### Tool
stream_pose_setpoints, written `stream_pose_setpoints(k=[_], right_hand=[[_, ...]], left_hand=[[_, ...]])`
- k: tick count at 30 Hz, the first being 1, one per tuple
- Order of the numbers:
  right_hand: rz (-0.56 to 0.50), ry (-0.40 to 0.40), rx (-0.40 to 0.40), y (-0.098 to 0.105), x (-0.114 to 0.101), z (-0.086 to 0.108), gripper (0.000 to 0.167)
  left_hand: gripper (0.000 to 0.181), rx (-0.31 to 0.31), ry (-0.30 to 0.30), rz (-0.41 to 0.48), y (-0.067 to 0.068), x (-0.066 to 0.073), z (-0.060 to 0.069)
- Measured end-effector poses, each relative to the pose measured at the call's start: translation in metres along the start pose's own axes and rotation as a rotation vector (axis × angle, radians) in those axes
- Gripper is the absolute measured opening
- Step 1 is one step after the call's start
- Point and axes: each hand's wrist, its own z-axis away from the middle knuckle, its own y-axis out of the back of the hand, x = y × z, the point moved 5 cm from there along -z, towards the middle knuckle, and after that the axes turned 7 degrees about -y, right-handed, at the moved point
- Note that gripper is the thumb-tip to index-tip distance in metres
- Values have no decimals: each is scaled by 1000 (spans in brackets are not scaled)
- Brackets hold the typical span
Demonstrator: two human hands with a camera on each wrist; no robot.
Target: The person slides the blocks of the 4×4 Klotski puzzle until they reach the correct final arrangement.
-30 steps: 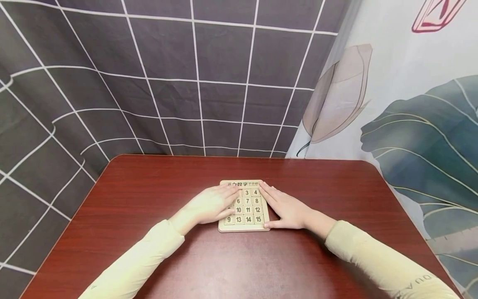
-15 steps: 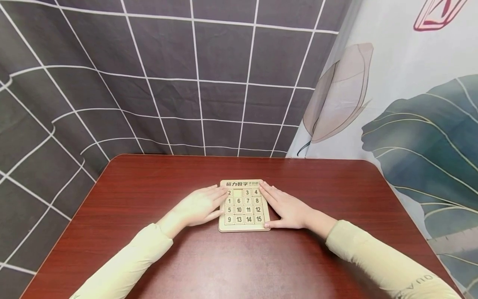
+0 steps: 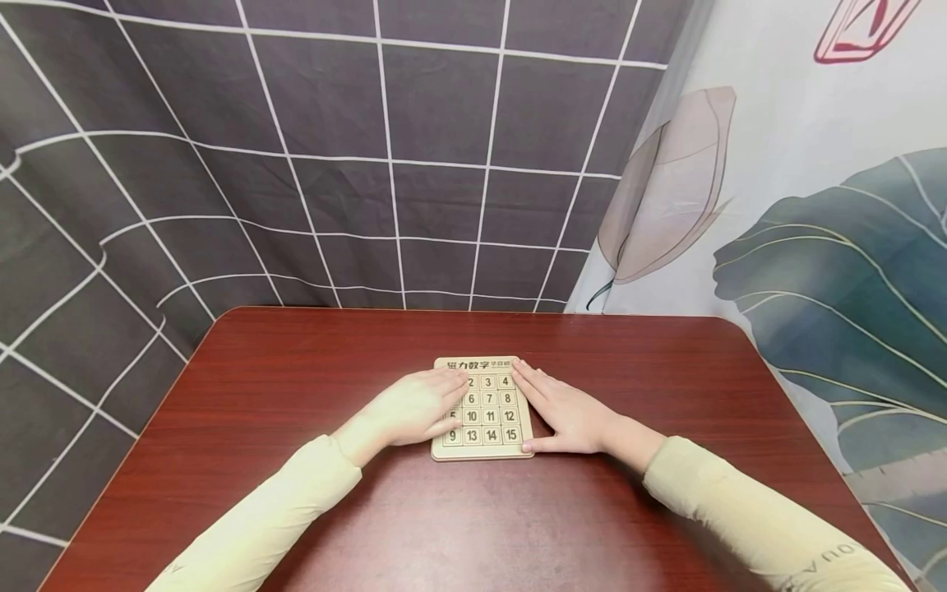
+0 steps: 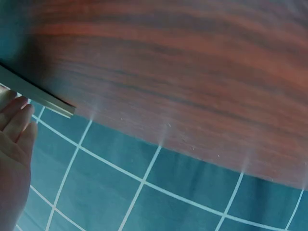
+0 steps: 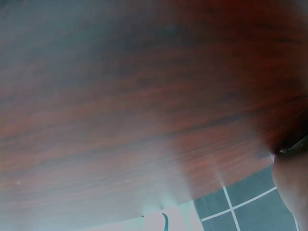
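Note:
A pale wooden number sliding puzzle [image 3: 490,450] lies flat on the table, with dark characters along its top strip. My left hand [image 3: 407,409] reaches over its left side with straight fingers, resting on the left column and hiding the top-left corner. Tile 2 [image 3: 471,382] shows beside those fingertips, left of 3 and 4. Along the puzzle's right edge lie the straight fingers of my right hand [image 3: 573,418], its thumb at the lower right corner. In the left wrist view the puzzle's edge [image 4: 43,98] appears above my left fingers; the right wrist view catches only part of my right hand [image 5: 293,183].
The reddish-brown wooden table [image 3: 473,526] has rounded far corners. Behind it hangs a dark grey curtain [image 3: 436,197] with white grid lines. A white leaf-patterned curtain [image 3: 769,173] hangs at the right.
My left hand drew back left off the tiles, then came right over the left column again. Tile 2 has shifted right from the top-left place into the second column. My right hand stayed put.

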Motion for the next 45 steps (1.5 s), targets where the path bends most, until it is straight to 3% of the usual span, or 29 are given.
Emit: stream_pose_setpoints(k=[6, 17, 27, 35, 41, 45], right_hand=[[1, 7, 5, 0, -1, 0, 111], [9, 9, 8, -2, 1, -1, 112], [16, -4, -5, -3, 1, -1, 112], [12, -4, -7, -1, 0, -1, 112], [10, -2, 2, 0, -1, -1, 112], [2, -2, 1, 0, -1, -1, 112]], left_hand=[[61, 8, 3, 22, 0, 0, 9], [56, 71, -25, -35, 3, 9, 34], [55, 102, -16, -48, 1, 2, 29], [57, 45, 32, -22, 1, -8, 23], [56, 26, 54, 8, 3, -7, 24], [54, 54, 20, -9, 8, 0, 30]])
